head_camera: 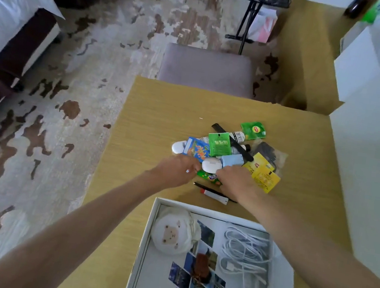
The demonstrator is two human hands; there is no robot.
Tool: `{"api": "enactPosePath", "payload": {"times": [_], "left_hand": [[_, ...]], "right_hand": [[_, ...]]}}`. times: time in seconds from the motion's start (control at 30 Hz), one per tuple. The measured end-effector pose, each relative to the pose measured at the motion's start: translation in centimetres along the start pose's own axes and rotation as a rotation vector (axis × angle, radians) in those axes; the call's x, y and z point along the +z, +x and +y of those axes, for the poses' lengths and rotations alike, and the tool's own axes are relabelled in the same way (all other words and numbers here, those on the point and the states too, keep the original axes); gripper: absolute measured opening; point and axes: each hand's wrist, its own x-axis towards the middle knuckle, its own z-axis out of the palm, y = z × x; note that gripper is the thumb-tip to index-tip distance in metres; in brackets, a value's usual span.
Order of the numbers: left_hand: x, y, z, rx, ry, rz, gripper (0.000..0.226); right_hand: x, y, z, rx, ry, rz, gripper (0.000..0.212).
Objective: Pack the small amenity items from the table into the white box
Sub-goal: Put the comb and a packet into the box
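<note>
Mid-desk, curling left hand (175, 169) and right hand (236, 183) onto a green packet (207, 176), hold unclear; next calling for lifting it into the white box (146, 236) at the near edge

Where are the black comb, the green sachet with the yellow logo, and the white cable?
black comb (218, 127): head view, its far end.
green sachet (254, 130): head view, its yellow logo.
white cable (244, 252): head view, its coiled loops.

floor: beige carpet (102, 61) with brown patches | left: white-sheeted bed (7, 8) | ahead: mauve stool (207, 70) | wooden table (158, 114)
</note>
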Motion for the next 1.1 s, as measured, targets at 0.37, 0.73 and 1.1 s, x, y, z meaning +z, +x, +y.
{"api": "enactPosePath", "payload": {"times": [0.37,0.73,1.1], "left_hand": [[2.2,4.3,4.1,0.326,0.572,-0.313,0.019],[4.5,5.0,5.5,0.426,0.849,-0.394,0.02],[-2.3,-1.6,9.5,0.089,0.125,0.108,0.013]], "right_hand": [[1.9,-3.9,4.3,0.253,0.681,-0.003,0.024],[3.5,-12.5,6.0,0.328,1.072,0.311,0.019],[-0.8,-21.1,6.0,0.176,1.421,0.561,0.019]]}}
